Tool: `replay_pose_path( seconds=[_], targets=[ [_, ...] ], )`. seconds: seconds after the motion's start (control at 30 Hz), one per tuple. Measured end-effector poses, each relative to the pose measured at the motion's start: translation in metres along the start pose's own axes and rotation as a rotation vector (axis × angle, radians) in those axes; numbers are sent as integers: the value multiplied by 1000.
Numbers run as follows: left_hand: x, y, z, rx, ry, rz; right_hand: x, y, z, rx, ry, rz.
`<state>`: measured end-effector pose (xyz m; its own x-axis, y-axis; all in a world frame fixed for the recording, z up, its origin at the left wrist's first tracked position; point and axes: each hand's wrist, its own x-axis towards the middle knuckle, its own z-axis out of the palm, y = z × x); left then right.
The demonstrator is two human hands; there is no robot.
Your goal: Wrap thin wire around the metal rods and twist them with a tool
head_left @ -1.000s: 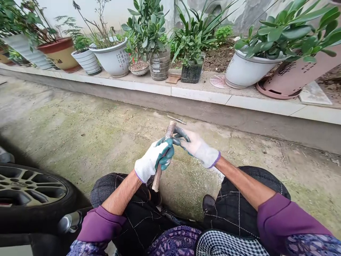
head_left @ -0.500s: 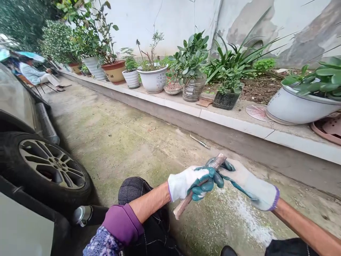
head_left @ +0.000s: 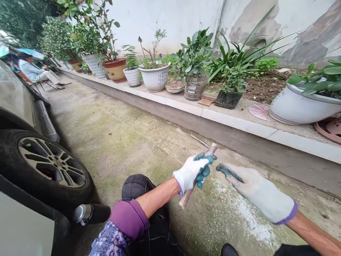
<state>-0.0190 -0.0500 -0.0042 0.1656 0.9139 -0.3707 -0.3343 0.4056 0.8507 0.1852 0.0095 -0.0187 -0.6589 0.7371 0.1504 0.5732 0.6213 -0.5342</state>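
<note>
My left hand (head_left: 195, 170), in a white glove with a green-coated palm, is wrapped round a short wooden stick (head_left: 185, 199). The stick slants up and away, and its far end sticks out past my fingers. Silvery wire (head_left: 209, 152) is wound in coils round that upper end. A thin strand seems to run from the coils to my right hand (head_left: 247, 183), gloved alike, whose thumb and fingertips are pinched together just right of the stick. Part of the stick is hidden under my left fingers.
A slim tool (head_left: 199, 140) lies on the concrete by the raised ledge (head_left: 183, 106). Potted plants line the ledge, among them a white pot (head_left: 154, 79). White powder (head_left: 253, 220) is scattered below my right hand. A car wheel (head_left: 50, 161) stands left; a person (head_left: 37, 69) sits far back.
My right hand has come away from the stick, to the right and slightly down, with a thin strand now visible between. My left hand and the stick have shifted slightly up.
</note>
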Motion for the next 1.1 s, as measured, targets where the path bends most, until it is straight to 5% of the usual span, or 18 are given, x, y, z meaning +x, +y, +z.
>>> replay_pose_path(
  seconds=[0.1,0.17,0.27,0.37,0.5,0.67,0.83,0.97,1.1],
  targets=[
    [1,13,-7,-14,-95,55,-2,-17,-20,-104,16,-37],
    [6,20,-9,140,-53,116,1,-28,-34,-197,-23,-86],
    [14,19,-5,696,18,195,6,-31,-45,-336,-115,-96],
    [13,7,3,1219,-141,175,9,-10,-43,-300,-158,-36],
    [1,-5,5,1063,-378,92,12,29,-30,48,-193,89],
    [-1,4,-6,752,-158,71,8,26,-13,155,-239,149],
    [22,-2,-11,1369,21,112,2,-6,-1,-161,-365,119],
    [20,-29,1,1746,-267,43,-6,-3,-1,-328,-486,98],
    [-6,-32,12,1365,-539,-20,-11,17,-4,-31,-421,94]
  ],
)
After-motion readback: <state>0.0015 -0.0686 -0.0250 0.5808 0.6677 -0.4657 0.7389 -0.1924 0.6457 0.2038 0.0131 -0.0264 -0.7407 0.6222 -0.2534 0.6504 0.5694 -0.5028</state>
